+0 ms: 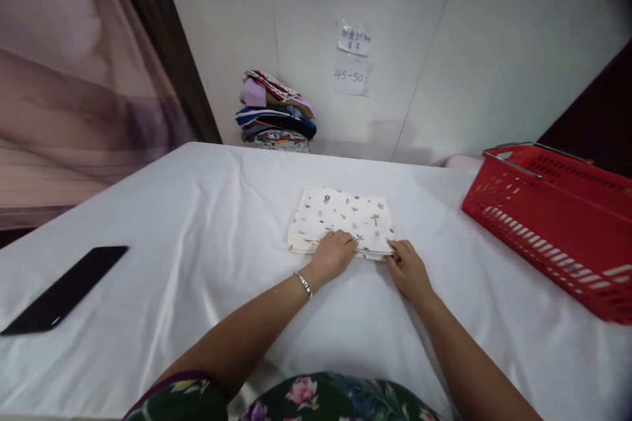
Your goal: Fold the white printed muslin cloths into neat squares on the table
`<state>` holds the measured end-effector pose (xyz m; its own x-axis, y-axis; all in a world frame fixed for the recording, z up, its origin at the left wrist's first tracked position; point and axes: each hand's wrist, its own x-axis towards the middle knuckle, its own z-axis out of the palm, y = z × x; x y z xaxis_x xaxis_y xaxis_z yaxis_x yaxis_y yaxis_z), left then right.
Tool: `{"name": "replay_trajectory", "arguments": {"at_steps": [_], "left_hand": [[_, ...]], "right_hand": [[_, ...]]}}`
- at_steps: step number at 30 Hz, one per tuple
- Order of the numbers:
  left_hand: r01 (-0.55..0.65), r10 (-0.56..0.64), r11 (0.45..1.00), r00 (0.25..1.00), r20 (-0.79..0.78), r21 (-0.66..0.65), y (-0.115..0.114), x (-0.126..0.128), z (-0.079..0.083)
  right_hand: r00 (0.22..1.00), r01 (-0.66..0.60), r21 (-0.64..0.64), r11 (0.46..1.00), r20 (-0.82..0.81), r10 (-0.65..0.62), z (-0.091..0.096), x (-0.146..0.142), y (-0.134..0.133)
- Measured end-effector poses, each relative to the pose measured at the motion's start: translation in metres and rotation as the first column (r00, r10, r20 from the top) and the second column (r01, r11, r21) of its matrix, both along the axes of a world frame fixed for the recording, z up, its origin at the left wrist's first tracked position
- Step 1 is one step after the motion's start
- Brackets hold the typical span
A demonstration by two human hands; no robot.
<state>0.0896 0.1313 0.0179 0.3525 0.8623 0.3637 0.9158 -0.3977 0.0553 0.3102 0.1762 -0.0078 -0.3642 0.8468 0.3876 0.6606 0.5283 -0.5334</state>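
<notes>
A folded white cloth (340, 214) with a small scattered print lies flat on the white-covered table (207, 289), its layers showing along the near edge. My left hand (336, 253), with a silver bracelet at the wrist, is closed over the middle of that near edge, fingers curled onto the fabric. At the near right corner, my right hand (407, 270) pinches the cloth's edge between thumb and fingers. The undersides of the fingers are partly hidden.
A red plastic basket (557, 223) with metal handles stands at the right. On the left lies a flat black object (69, 289). Behind the table's far edge rises a stack of folded clothes (277, 112) against the wall, where paper labels (353, 56) hang. A pink curtain (74, 79) borders the left.
</notes>
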Motion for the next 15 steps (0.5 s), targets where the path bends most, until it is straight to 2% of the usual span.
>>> {"name": "replay_trajectory", "arguments": {"at_steps": [5,10,15], "left_hand": [[-0.022,0.023,1.0,0.999,0.041,-0.014,-0.011,-0.031,0.005],[-0.065,0.065,0.998,0.994,0.092,-0.011,-0.021,-0.063,0.006],[-0.086,0.089,0.996,0.991,0.098,-0.027,-0.022,-0.077,0.006]], "right_hand": [[0.999,-0.042,-0.016,0.999,-0.026,0.042,-0.002,0.004,0.001],[0.998,-0.029,-0.008,1.0,-0.054,0.029,-0.004,0.004,0.002],[0.999,0.0,-0.013,1.0,-0.043,-0.001,-0.003,0.001,0.001]]}}
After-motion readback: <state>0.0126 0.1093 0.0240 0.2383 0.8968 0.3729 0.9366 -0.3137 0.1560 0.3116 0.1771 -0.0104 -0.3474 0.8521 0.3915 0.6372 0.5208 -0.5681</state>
